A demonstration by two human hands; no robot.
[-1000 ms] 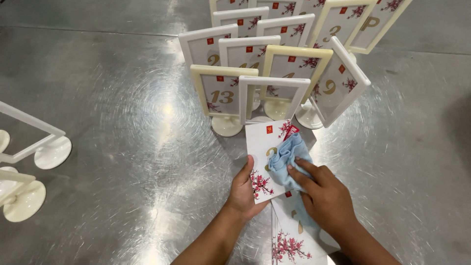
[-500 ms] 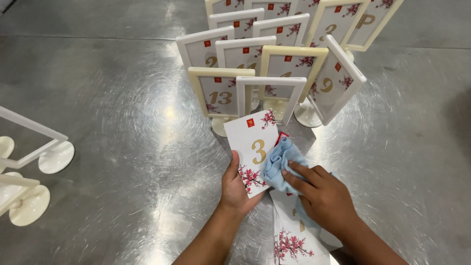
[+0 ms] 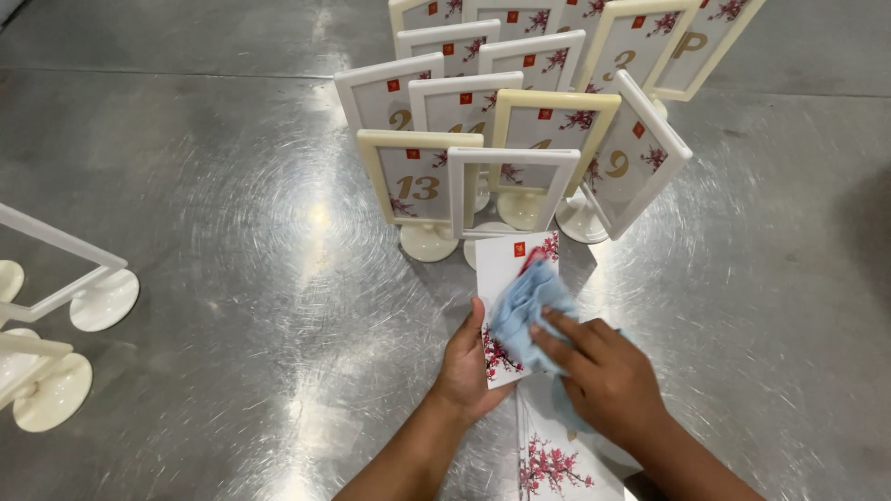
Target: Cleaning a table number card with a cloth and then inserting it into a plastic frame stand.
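Soft blue cloth (image 3: pixel 522 314) on glossy card (image 3: pixel 506 278)

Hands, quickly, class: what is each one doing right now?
Left hand: closed on the edge of the white card, holding it up.
Right hand: pressing a blue cloth against the card.

I see a brushed-metal surface (image 3: pixel 186 186) filling the frame, marked with circular swirls; overhead light glares off it left of centre, and a faint seam crosses the top.
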